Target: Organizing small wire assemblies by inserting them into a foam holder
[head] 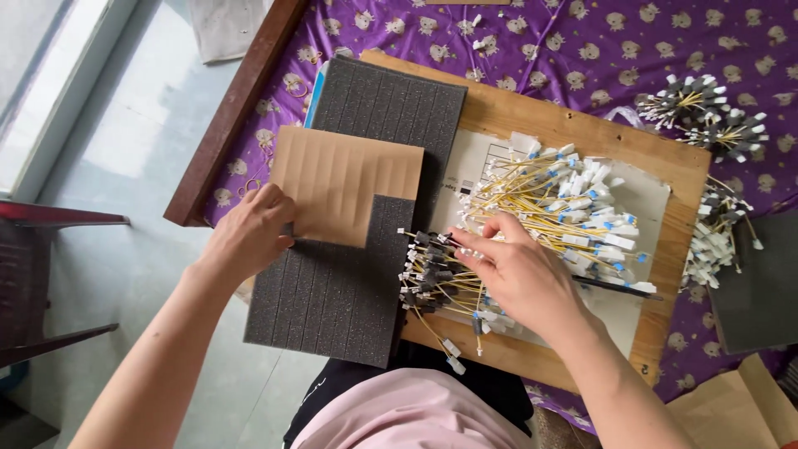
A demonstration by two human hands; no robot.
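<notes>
While your left hand (249, 233) presses flat, fingers together, on the dark grey ribbed foam sheet (332, 291) beside the brown corrugated cardboard piece (341, 183), your right hand (515, 270) pinches loosely into the heap of short yellow cables with white and black connectors (549, 212) on the wooden board (665, 166). Step in hand, seemingly: picking one cable. Next move calls for separating a single lead cleanly from the tangle.

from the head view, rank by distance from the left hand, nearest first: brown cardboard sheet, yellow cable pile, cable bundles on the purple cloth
1. brown cardboard sheet, beside the left hand.
2. yellow cable pile, mid-board.
3. cable bundles, far right on the purple cloth.
</notes>
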